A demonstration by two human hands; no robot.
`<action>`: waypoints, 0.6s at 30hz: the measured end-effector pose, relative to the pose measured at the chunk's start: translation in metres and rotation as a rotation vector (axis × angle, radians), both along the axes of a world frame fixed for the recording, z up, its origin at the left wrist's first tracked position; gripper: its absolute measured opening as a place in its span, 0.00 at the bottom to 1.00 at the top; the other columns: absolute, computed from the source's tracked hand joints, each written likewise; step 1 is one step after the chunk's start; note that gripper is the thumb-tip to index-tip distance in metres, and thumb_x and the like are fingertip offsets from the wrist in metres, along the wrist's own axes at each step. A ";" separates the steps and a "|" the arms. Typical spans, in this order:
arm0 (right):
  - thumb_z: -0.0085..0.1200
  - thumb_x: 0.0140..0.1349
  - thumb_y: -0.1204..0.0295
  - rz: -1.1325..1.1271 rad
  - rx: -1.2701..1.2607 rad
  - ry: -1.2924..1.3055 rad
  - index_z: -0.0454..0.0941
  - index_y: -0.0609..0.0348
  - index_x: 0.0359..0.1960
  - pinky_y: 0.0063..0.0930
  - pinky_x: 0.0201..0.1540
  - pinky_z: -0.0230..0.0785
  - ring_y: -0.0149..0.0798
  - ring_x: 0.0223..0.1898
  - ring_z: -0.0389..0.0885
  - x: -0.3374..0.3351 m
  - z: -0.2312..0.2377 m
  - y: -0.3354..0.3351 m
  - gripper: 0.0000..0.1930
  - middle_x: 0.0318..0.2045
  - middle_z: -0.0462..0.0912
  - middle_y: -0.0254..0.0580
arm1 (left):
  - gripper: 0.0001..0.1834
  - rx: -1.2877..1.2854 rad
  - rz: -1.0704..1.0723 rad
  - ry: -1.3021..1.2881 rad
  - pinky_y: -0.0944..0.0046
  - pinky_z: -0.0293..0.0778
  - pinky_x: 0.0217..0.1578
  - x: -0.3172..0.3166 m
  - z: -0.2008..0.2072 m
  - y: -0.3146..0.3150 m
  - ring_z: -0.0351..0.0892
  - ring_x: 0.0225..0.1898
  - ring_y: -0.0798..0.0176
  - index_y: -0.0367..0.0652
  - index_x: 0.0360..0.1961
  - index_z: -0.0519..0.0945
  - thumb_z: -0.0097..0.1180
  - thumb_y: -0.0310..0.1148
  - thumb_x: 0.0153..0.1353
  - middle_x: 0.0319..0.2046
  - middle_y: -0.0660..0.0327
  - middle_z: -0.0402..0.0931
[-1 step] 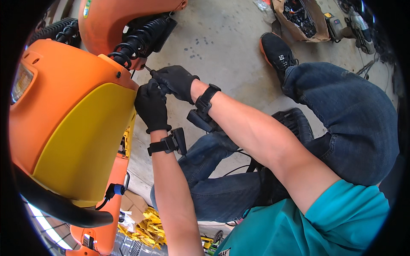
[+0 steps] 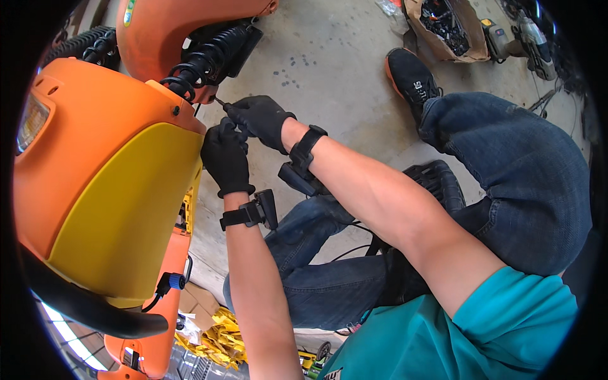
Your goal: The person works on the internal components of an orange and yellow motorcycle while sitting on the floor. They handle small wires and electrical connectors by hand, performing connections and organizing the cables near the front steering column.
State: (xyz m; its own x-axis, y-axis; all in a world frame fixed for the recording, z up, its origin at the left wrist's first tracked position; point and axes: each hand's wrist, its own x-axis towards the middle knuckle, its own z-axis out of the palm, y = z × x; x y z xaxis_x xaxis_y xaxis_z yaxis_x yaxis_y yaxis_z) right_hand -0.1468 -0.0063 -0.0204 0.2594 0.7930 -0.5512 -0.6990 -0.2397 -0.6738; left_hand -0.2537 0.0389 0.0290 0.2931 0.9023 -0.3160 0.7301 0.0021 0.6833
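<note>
Close by the spring (image 2: 206, 63), the right hand (image 2: 261, 121) curls tight around a tool (image 2: 221, 103); the left hand (image 2: 225, 157) bends alongside, its hold unclear.

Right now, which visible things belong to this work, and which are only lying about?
Apparently in use: slim tool in right hand, left hand beside it, orange vehicle body, black coil-spring shock.

Apparently lying about: paper bag, small black parts inside, cordless power tool, crumpled yellow wrapping.

Bright light fills my remote feed, blown out along a curved white strip (image 2: 73, 335) at lower left; the grey concrete floor (image 2: 342, 50) reads clearly, fisheye distortion bending the dark-vignetted edges.
</note>
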 end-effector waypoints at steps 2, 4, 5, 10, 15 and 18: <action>0.55 0.62 0.62 0.072 -0.067 -0.145 0.85 0.63 0.39 0.35 0.41 0.77 0.43 0.35 0.86 0.002 0.003 0.003 0.16 0.34 0.86 0.51 | 0.17 -0.133 0.118 -0.089 0.71 0.62 0.19 -0.001 -0.004 0.000 0.67 0.16 0.72 0.42 0.27 0.77 0.47 0.39 0.71 0.18 0.68 0.72; 0.54 0.62 0.61 0.073 -0.115 -0.265 0.85 0.62 0.39 0.38 0.45 0.75 0.48 0.39 0.85 0.001 0.005 0.005 0.16 0.36 0.86 0.52 | 0.18 -0.275 0.209 -0.229 0.71 0.61 0.18 -0.002 -0.008 -0.002 0.65 0.15 0.72 0.44 0.26 0.76 0.46 0.40 0.72 0.17 0.69 0.70; 0.54 0.62 0.61 0.068 -0.134 -0.317 0.85 0.62 0.39 0.40 0.47 0.75 0.51 0.41 0.84 0.000 0.005 0.005 0.16 0.38 0.85 0.53 | 0.19 -0.347 0.253 -0.289 0.71 0.61 0.18 -0.002 -0.008 -0.003 0.64 0.15 0.72 0.44 0.25 0.75 0.45 0.41 0.73 0.17 0.69 0.70; 0.52 0.64 0.60 0.069 -0.117 -0.396 0.83 0.61 0.41 0.43 0.52 0.72 0.56 0.47 0.81 0.001 0.006 0.004 0.17 0.41 0.84 0.56 | 0.20 -0.190 0.053 -0.091 0.69 0.61 0.18 0.000 -0.005 -0.003 0.65 0.16 0.71 0.45 0.25 0.75 0.44 0.42 0.74 0.15 0.68 0.67; 0.48 0.66 0.59 0.187 -0.067 -0.543 0.80 0.61 0.45 0.44 0.52 0.71 0.56 0.47 0.80 0.008 -0.003 0.007 0.18 0.42 0.83 0.56 | 0.13 0.268 -0.331 0.141 0.62 0.64 0.22 0.007 -0.010 0.001 0.72 0.19 0.60 0.39 0.30 0.77 0.48 0.35 0.68 0.17 0.59 0.69; 0.46 0.68 0.59 0.281 -0.030 -0.560 0.79 0.61 0.46 0.42 0.50 0.71 0.54 0.47 0.80 0.011 -0.014 0.010 0.18 0.43 0.82 0.54 | 0.09 0.205 -0.279 0.176 0.61 0.65 0.23 0.007 -0.009 0.002 0.74 0.21 0.57 0.38 0.31 0.76 0.49 0.32 0.65 0.19 0.56 0.71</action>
